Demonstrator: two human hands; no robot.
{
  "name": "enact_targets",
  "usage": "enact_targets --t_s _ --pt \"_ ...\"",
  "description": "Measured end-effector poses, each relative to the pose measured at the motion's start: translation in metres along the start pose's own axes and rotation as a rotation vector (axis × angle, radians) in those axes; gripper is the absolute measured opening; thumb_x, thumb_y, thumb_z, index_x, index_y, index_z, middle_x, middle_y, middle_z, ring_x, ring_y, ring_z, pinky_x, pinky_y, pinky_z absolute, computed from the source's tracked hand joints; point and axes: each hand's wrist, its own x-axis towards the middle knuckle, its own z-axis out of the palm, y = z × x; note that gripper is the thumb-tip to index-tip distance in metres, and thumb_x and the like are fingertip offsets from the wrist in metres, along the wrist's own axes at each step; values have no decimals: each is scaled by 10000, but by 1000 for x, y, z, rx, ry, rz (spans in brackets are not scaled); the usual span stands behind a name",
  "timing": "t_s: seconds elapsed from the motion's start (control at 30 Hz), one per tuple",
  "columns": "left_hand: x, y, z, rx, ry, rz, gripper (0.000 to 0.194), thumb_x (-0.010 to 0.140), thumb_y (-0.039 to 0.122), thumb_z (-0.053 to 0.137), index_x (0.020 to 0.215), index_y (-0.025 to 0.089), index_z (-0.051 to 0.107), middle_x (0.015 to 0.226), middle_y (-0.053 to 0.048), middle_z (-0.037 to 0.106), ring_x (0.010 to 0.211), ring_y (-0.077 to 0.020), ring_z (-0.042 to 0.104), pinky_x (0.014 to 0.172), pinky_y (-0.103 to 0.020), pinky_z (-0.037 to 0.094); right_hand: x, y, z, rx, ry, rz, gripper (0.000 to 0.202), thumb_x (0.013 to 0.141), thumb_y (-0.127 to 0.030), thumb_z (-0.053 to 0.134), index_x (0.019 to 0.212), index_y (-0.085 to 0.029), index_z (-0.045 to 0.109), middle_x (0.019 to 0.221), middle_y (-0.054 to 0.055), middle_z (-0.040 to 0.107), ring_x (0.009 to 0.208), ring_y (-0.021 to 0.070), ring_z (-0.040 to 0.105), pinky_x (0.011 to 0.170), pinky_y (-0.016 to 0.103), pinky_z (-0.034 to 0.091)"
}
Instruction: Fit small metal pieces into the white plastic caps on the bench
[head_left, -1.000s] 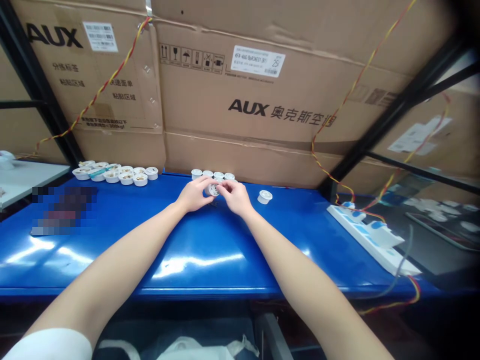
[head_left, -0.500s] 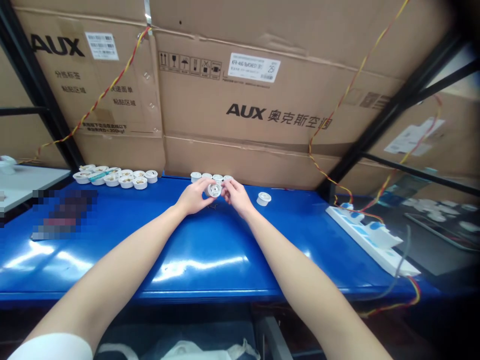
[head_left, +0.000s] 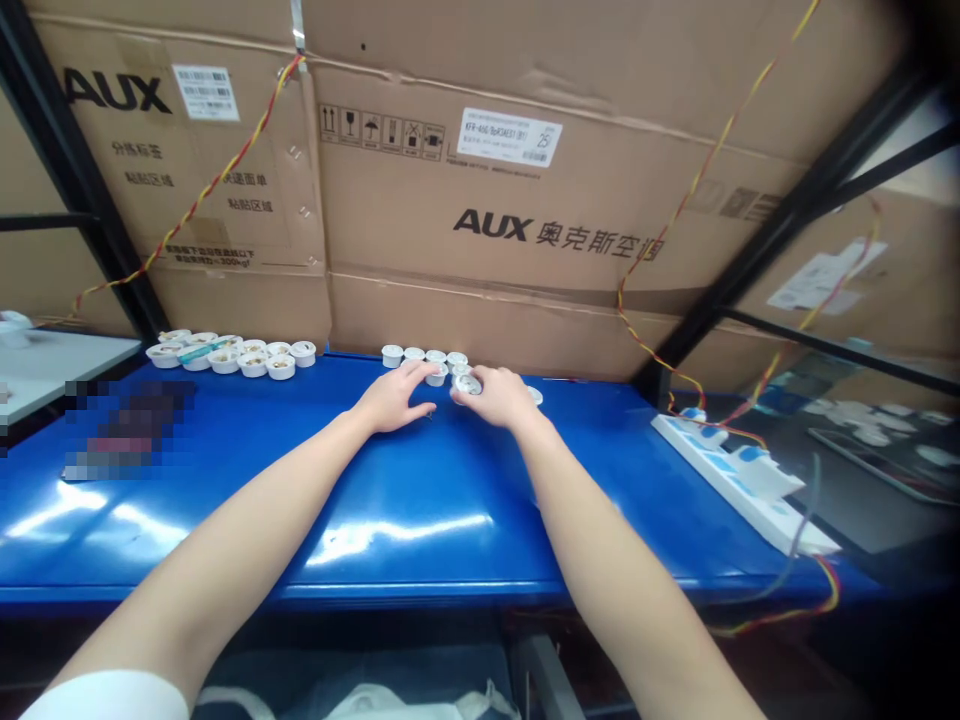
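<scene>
In the head view my right hand (head_left: 504,396) grips a small white round cup (head_left: 469,386) by its side, with the cup's top tilted toward me. To its left, my left hand (head_left: 396,396) is open, thumb apart from the fingers and nothing held. Its fingertips reach close to another white round piece (head_left: 436,375); whether they touch it I cannot tell. A row of similar white cups (head_left: 392,355) stands behind both hands. Beyond my right knuckles, one more white cup (head_left: 535,395) is partly hidden. By my left thumb lies a tiny dark bit (head_left: 430,413), too small to name.
At the left back of the blue table (head_left: 420,480) stand several white cups (head_left: 223,360) holding small pieces. A white power strip (head_left: 739,480) with plugs lies at the right edge. Behind rises a cardboard wall (head_left: 555,270); twisted red-yellow wires (head_left: 225,172) hang across it.
The white cup has passed from between both hands into my right hand, which moved slightly right. My left hand has let go and its fingers are apart.
</scene>
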Motion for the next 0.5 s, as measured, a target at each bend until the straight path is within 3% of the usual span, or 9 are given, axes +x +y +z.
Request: enact_targets --t_s 0.23,0.33,0.5 --pt "-4 -3 -4 34 -2 -56 437 880 399 584 1280 240 511 1308 -82 573 1108 -255 612 942 -396 512 12 55 1 -105 -94 309 523 765 -578 591 1106 -195 693 1099 129 699 1112 334 596 1001 448 364" --pt "-5 -8 -4 27 10 -99 426 882 401 573 1269 231 522 1291 -83 583 1092 -251 614 947 -397 510 12 71 4 -106 -108 393 514 732 -561 614 1073 -187 706 1183 151 652 1136 348 579 960 449 405" --pt "-6 -24 1 65 24 -205 445 865 331 569 1295 229 523 1377 -107 514 1278 -290 500 1066 -453 429 11 85 7 -69 -142 515 522 745 -511 647 1154 -187 669 1201 166 628 1159 352 564 937 454 424"
